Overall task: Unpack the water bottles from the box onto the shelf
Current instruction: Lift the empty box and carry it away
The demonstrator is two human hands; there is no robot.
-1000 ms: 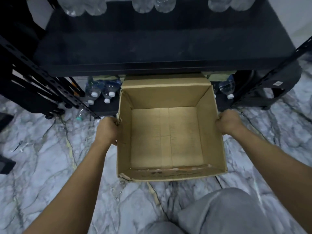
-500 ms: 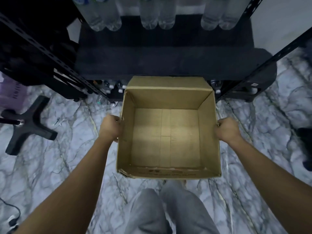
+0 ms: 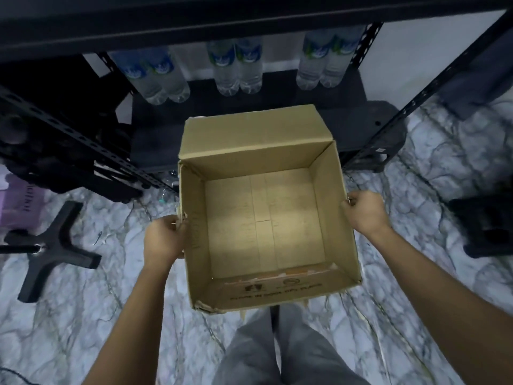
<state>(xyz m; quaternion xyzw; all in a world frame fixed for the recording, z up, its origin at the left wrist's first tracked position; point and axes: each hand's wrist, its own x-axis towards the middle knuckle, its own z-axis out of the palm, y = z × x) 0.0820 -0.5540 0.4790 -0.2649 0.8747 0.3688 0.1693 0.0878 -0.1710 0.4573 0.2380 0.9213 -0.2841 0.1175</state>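
An open brown cardboard box (image 3: 337, 218) hangs in front of me, above the floor, with nothing inside it. My left hand (image 3: 163, 238) grips its left wall and my right hand (image 3: 363, 211) grips its right wall. Behind the box stands a black metal shelf (image 3: 305, 118). Several clear water bottles (image 3: 236, 68) with blue labels stand in pairs along the back of that shelf. Their caps are hidden by an upper shelf board (image 3: 222, 20).
The floor (image 3: 83, 315) is white marble with grey veins. A black cross-shaped stand base (image 3: 52, 251) lies at left, beside a lilac container (image 3: 16, 207). A dark object (image 3: 483, 223) sits on the floor at right. My grey trouser legs (image 3: 277, 351) are below the box.
The box has risen with both hands and sits higher against the shelf. My view has pulled up and back, so the bottles' labels and the upper shelf board now show.
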